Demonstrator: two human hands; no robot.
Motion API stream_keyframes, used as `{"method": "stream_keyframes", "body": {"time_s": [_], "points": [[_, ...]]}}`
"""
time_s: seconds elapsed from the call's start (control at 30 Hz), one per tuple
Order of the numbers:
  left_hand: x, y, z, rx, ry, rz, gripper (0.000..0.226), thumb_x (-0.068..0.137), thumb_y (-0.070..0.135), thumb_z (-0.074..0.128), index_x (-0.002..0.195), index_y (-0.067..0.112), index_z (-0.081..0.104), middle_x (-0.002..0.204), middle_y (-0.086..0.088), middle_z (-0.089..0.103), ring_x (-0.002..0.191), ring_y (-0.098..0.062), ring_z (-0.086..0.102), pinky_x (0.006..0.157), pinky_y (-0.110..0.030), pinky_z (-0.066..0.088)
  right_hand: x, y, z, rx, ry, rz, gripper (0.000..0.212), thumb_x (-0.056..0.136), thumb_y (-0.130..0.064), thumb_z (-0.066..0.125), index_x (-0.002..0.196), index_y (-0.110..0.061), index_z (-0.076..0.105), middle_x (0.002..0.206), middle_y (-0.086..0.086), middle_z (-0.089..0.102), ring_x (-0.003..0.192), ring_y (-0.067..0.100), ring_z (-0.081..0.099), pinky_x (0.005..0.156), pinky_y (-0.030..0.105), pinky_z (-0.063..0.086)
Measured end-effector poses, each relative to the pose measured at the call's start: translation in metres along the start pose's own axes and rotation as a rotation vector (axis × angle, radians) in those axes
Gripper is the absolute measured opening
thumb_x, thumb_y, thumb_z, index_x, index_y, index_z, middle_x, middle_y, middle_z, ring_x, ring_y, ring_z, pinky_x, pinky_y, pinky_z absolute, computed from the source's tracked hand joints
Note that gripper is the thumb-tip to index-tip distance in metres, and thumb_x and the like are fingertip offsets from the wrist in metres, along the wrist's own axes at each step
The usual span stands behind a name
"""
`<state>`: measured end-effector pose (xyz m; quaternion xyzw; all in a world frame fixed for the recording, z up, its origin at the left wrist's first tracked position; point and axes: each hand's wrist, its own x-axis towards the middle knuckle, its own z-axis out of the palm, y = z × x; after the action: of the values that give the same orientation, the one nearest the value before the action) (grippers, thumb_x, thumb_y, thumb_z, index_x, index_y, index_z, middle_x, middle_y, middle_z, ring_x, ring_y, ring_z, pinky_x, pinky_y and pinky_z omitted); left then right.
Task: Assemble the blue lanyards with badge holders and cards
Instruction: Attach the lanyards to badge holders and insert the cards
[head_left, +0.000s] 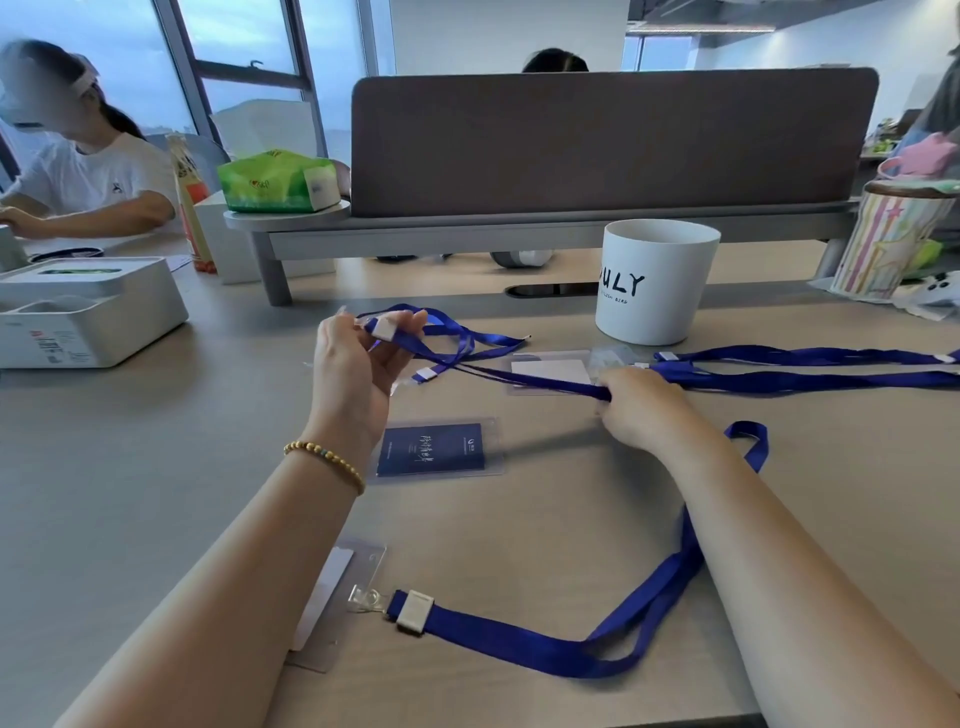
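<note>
My left hand (358, 364) pinches the white crimp end of a blue lanyard (519, 376), and my right hand (636, 408) is closed around the same lanyard's strap further right, which runs taut between them. A clear badge holder with a dark blue card (434, 449) lies flat between my wrists. Another holder with a white card (550, 371) lies under the strap. Near the front edge an assembled lanyard (545, 647) is clipped to a clear holder (337, 597), partly hidden by my left forearm. More blue lanyards (810, 369) lie at the right, and one is tangled near my left hand (467, 338).
A white cup (652, 283) stands just behind the holders. A white box (85, 312) sits at the left, a striped cup (891, 241) at the far right. A grey shelf with a divider panel (597, 140) crosses the back. A person sits at the left.
</note>
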<state>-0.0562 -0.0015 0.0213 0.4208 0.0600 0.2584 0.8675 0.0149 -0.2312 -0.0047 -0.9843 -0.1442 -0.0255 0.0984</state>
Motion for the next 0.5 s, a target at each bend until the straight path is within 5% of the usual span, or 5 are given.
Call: {"method": "stream_keyframes", "body": {"time_s": [0.1, 0.23, 0.4, 0.5], "points": [[-0.006, 0.000, 0.005, -0.043, 0.067, 0.002, 0.031, 0.097, 0.020, 0.025, 0.076, 0.007, 0.044, 0.048, -0.001, 0.057, 0.050, -0.016, 0.061, 0.064, -0.027, 0.054, 0.006, 0.017, 0.008, 0.016, 0.069, 0.126, 0.035, 0.091, -0.008, 0.041, 0.124, -0.013, 0.052, 0.127, 0.014, 0.045, 0.120, 0.035, 0.040, 0.086, 0.039, 0.041], [-0.003, 0.001, 0.000, -0.024, 0.098, -0.036, 0.019, 0.093, 0.013, 0.027, 0.076, 0.014, 0.035, 0.053, -0.001, 0.042, 0.040, -0.010, 0.041, 0.041, -0.019, 0.041, 0.015, 0.031, 0.014, 0.092, 0.145, 0.252, 0.033, 0.091, -0.002, 0.039, 0.123, -0.008, 0.047, 0.130, 0.017, 0.044, 0.118, 0.037, 0.042, 0.084, 0.040, 0.042], [-0.010, -0.012, 0.013, 0.594, 0.067, -0.149, 0.021, 0.097, 0.016, 0.022, 0.087, 0.012, 0.040, 0.054, 0.000, 0.037, 0.040, -0.011, 0.030, 0.039, -0.019, 0.027, 0.017, 0.032, 0.016, 0.236, 0.418, 0.258, 0.018, 0.092, -0.001, 0.039, 0.110, -0.003, 0.043, 0.106, 0.021, 0.057, 0.097, 0.039, 0.053, 0.071, 0.042, 0.045], [-0.016, -0.027, 0.019, 0.986, -0.128, -0.091, 0.020, 0.100, 0.026, 0.026, 0.103, 0.014, 0.041, 0.063, -0.001, 0.040, 0.049, -0.013, 0.031, 0.044, -0.026, 0.030, 0.016, 0.034, 0.010, 0.308, 0.448, 0.226, 0.020, 0.095, -0.007, 0.036, 0.111, -0.002, 0.049, 0.101, 0.021, 0.061, 0.094, 0.039, 0.055, 0.067, 0.038, 0.041]]}}
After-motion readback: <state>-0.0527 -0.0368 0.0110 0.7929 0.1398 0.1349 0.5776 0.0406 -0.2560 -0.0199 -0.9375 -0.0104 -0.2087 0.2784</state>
